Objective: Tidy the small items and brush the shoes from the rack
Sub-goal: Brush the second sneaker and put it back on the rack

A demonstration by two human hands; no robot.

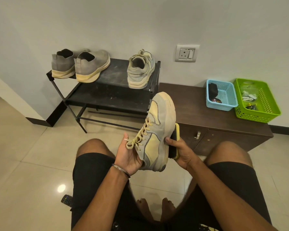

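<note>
My left hand (pixel 129 156) grips a beige and grey laced sneaker (pixel 157 130) by its heel end, toe pointing up and away, above my knees. My right hand (pixel 182 151) holds a yellow-backed brush with black bristles (pixel 174 141) against the sneaker's right side, near the sole. The matching sneaker (pixel 140 70) stands on the top shelf of the black shoe rack (pixel 110 85), at its right end. Two grey slip-on shoes (pixel 80 65) stand at the rack's left end.
A low dark wooden cabinet (pixel 207 114) stands right of the rack, carrying a blue basket (pixel 221 97) and a green basket (pixel 257 100) with small items. A wall socket (pixel 187 53) is above it. A remote control (pixel 67 200) lies on the tiled floor by my left leg.
</note>
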